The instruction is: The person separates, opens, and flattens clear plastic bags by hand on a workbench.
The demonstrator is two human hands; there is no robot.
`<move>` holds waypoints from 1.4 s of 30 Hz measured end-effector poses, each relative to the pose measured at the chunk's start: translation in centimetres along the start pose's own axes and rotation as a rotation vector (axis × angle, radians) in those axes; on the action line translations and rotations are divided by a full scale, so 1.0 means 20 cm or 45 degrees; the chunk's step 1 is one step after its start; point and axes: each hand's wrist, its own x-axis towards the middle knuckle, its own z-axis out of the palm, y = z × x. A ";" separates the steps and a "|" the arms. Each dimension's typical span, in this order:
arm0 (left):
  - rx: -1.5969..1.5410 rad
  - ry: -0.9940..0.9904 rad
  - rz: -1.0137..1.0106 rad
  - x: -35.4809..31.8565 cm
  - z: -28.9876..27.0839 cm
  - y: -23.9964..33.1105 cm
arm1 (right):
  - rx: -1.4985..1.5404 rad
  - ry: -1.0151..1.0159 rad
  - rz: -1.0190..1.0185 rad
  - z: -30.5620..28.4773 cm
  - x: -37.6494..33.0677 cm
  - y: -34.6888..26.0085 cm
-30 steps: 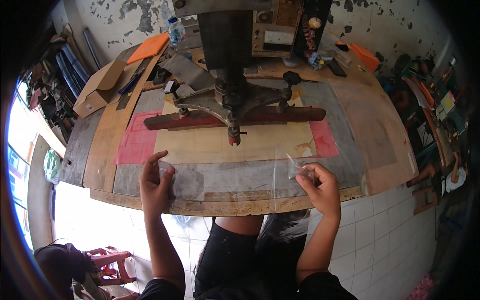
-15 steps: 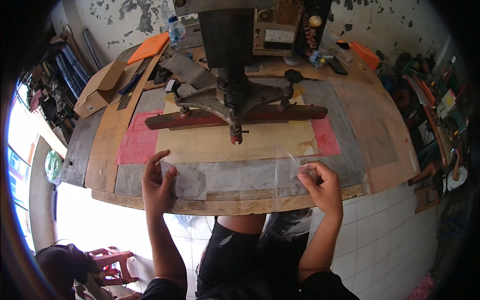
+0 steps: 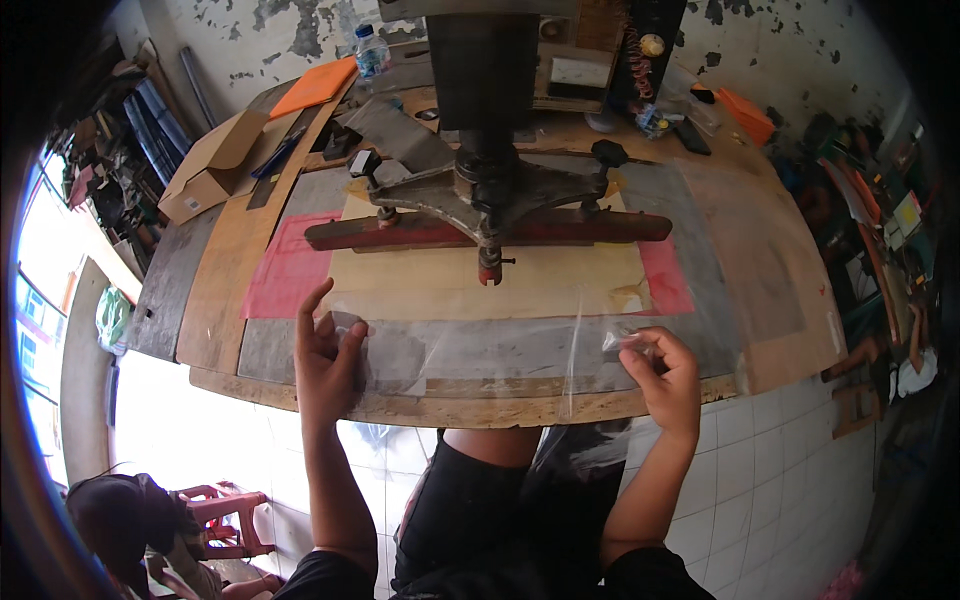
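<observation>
A thin clear plastic sheet (image 3: 480,352) stretches between my hands, low over the near edge of the worktable (image 3: 480,410). My left hand (image 3: 326,375) grips its left side between thumb and bent fingers, with the index finger pointing up and away. On the other side, my right hand (image 3: 668,378) pinches a crumpled part of the plastic between thumb and fingers. Part of the film droops past the table edge toward my legs. Beyond it lies a cream panel (image 3: 450,285) flanked by pink areas (image 3: 290,265).
Above the panel hangs a metal press head (image 3: 490,190) with a long red-edged bar (image 3: 350,235). An open cardboard box (image 3: 212,168), an orange folder (image 3: 312,88) and a water bottle (image 3: 372,52) stand at far left. A black phone (image 3: 692,138) lies at far right. Someone (image 3: 120,525) is at lower left.
The view has shifted slightly, so the table appears farther right. My left index finger reaches up more, and the plastic at my right fingertips looks more bunched.
</observation>
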 end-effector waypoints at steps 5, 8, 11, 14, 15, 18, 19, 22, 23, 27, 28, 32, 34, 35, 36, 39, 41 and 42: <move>0.070 -0.030 -0.006 0.00 -0.03 -0.03 | 0.254 -0.039 0.053 -0.03 -0.02 0.02; 0.117 -0.023 0.024 0.00 -0.03 -0.02 | 0.221 -0.022 0.045 -0.02 -0.01 0.01; 0.112 -0.008 0.029 0.00 -0.02 -0.01 | 0.232 0.015 0.039 -0.02 -0.02 0.00; 0.090 -0.058 0.010 0.00 -0.03 -0.02 | 0.316 0.003 0.103 -0.04 -0.01 -0.01; 0.090 -0.053 0.012 0.00 -0.03 -0.02 | 0.259 -0.017 0.147 -0.05 0.00 -0.02; 0.122 -0.037 0.006 -0.01 -0.03 -0.01 | 0.122 -0.051 0.127 -0.09 0.06 -0.07; 0.103 -0.055 -0.010 -0.01 -0.01 -0.02 | 0.030 -0.054 0.070 -0.13 0.07 -0.10; 0.155 -0.052 0.029 -0.02 -0.02 -0.02 | -0.042 -0.194 0.057 -0.19 0.14 -0.23; 0.218 -0.053 0.076 -0.01 -0.02 -0.02 | -0.114 -0.274 0.055 -0.21 0.16 -0.26; 0.078 0.028 0.069 -0.01 -0.04 -0.01 | -0.326 -0.808 0.044 -0.26 0.28 -0.44; -0.038 -0.019 0.132 0.00 -0.04 0.02 | -0.282 -0.886 0.030 -0.25 0.31 -0.47; -0.194 -0.027 0.415 0.06 0.00 0.30 | -0.287 -1.044 -0.060 -0.25 0.42 -0.65; -0.116 0.019 0.614 0.17 -0.01 0.52 | -0.097 -1.074 -0.243 -0.29 0.47 -0.84; -0.067 0.030 0.697 0.25 -0.03 0.65 | -0.111 -1.063 -0.268 -0.31 0.49 -0.92; -0.020 0.087 0.775 0.32 0.00 0.77 | -0.091 -0.948 -0.502 -0.33 0.52 -1.00; 0.029 0.181 0.926 0.46 0.04 1.12 | -0.067 -0.692 -0.767 -0.32 0.48 -1.29; 0.032 0.207 0.988 0.52 0.05 1.23 | -0.054 -0.552 -0.785 -0.30 0.48 -1.37; 0.092 0.174 1.026 0.55 0.03 1.26 | -0.126 -0.371 -0.878 -0.30 0.49 -1.38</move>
